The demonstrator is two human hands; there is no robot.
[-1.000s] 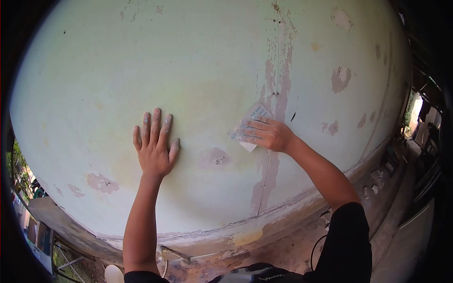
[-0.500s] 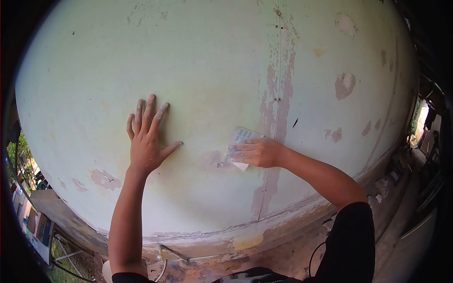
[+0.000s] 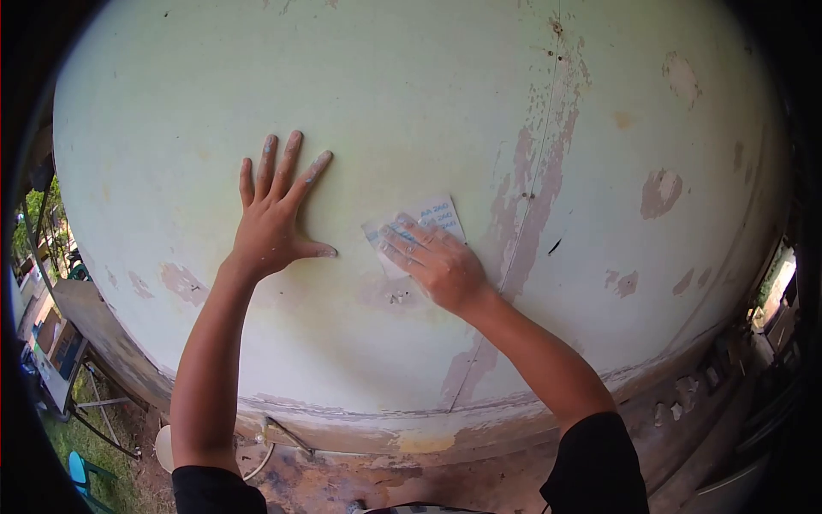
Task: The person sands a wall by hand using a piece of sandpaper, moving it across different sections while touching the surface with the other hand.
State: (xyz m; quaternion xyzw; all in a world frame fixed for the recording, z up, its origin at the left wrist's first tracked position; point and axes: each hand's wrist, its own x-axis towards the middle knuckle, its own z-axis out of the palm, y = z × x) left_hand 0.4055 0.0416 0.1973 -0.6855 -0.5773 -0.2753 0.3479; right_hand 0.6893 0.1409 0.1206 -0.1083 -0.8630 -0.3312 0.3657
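A pale green painted wall (image 3: 385,94) fills most of the view. My left hand (image 3: 272,221) rests flat against it with the fingers spread, holding nothing. To its right, my right hand (image 3: 445,267) presses a sheet of sandpaper (image 3: 443,214) to the wall; blue print shows on its back. Part of the sheet is hidden under the fingers. Just below the sheet lies a greyish scuffed patch (image 3: 396,295) with small dark marks. Pale dust or paint specks cover the fingers of both hands.
A vertical panel seam (image 3: 535,188) with peeled paint runs right of the sandpaper. More bare patches, one a round patch (image 3: 661,194), mark the wall's right side. A bent pipe (image 3: 289,435) sits at the wall's base. A teal chair (image 3: 86,473) stands on grass at lower left.
My right hand has moved up and left with the sandpaper, its fingers now angled up-left. The left hand stays spread on the wall. The view has shifted and tilted slightly.
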